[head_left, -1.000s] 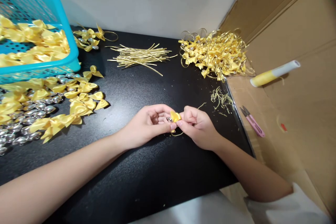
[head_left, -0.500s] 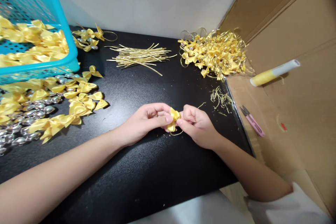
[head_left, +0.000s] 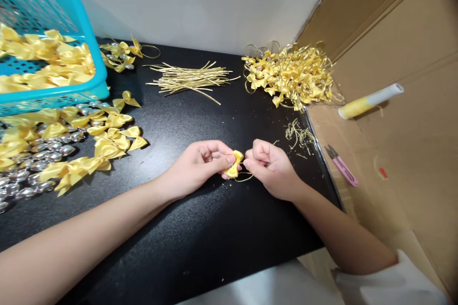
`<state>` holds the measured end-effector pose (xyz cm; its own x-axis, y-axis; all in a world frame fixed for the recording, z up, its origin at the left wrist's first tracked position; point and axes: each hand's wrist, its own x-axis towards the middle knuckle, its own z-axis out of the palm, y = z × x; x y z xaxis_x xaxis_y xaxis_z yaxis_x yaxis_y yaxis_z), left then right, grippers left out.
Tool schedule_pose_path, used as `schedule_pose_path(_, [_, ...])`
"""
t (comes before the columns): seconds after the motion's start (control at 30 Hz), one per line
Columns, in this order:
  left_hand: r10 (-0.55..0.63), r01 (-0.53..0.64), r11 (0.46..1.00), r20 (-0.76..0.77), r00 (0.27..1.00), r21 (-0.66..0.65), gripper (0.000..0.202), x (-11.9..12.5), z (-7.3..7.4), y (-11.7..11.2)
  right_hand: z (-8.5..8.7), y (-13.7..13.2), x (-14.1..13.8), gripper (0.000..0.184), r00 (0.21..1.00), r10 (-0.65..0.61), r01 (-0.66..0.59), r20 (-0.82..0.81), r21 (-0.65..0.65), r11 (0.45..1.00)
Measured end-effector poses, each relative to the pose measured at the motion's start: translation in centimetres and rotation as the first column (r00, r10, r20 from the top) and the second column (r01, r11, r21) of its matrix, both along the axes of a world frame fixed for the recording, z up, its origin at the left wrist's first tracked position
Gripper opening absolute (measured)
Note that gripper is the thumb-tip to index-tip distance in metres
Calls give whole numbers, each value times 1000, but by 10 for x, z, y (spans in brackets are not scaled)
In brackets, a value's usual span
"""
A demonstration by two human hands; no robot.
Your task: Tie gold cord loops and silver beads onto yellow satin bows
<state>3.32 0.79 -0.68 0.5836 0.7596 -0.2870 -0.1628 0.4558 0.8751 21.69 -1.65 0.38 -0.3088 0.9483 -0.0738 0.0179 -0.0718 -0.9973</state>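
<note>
"Why is the yellow bow (head_left: 233,167) held between both hands like that?"

"Probably so the left grip (head_left: 198,167) can steady it over the bench (head_left: 179,248) while the right grip (head_left: 270,167) handles the gold cord (head_left: 244,179), which curves just below the bow."

"How tightly?"

"The left is nearly closed, its thumb pressing the bow against the fingers. The right is curled tight and seems to pinch the cord; its fingertips hide the exact hold."

"And farther out?"

"Left of the hands lie silver beads (head_left: 53,156) and loose bows (head_left: 107,147), spread out, I'd guess, for easy picking. To the right, pink snips (head_left: 342,167) lie just off the bench's edge, within reach, with cord scraps (head_left: 299,134) pushed aside near them."

"Farthest?"

"A blue basket (head_left: 86,19) containing more bows, a bundle of cords (head_left: 191,78) laid roughly side by side, perhaps for quick picking, and a heap of looped bows (head_left: 289,74), apparently kept apart from the loose ones."
</note>
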Motion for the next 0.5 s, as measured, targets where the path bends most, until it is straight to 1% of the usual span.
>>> schedule_pose_path(0.07, [10, -10, 1000, -19, 1000, 7, 25, 0, 1, 0, -2, 0, 1, 36, 1000, 6, -6, -23, 1, 1000])
schedule_pose_path(0.13, [25, -22, 999, -64, 998, 46, 24, -1, 4, -1, -5, 2, 3, 37, 998, 8, -8, -65, 3, 1000])
schedule_pose_path(0.23, [82, -47, 980, -174, 981, 193, 20, -2, 16, -1, -10, 8, 9, 35, 986, -5, 4, -168, -1, 1000])
schedule_pose_path(0.3, [150, -55, 941, -265, 953, 334, 18, -7, 29, 0, -10, 14, 15, 36, 970, -27, 21, -241, -29, 999])
schedule_pose_path(0.33, [193, -50, 909, -312, 930, 413, 17, -11, 37, 1, -9, 18, 19, 37, 961, -45, 34, -272, -45, 998])
schedule_pose_path(0.4, [285, -7, 811, -385, 878, 586, 14, -24, 53, 4, -6, 24, 28, 40, 950, -101, 83, -296, -75, 994])
schedule_pose_path(0.47, [421, 35, 672, -420, 804, 739, 8, -41, 66, 7, -3, 29, 37, 41, 948, -179, 159, -264, -98, 982])
schedule_pose_path(0.5, [457, 85, 600, -428, 780, 796, 5, -49, 71, 8, -3, 32, 42, 41, 948, -221, 200, -231, -111, 973])
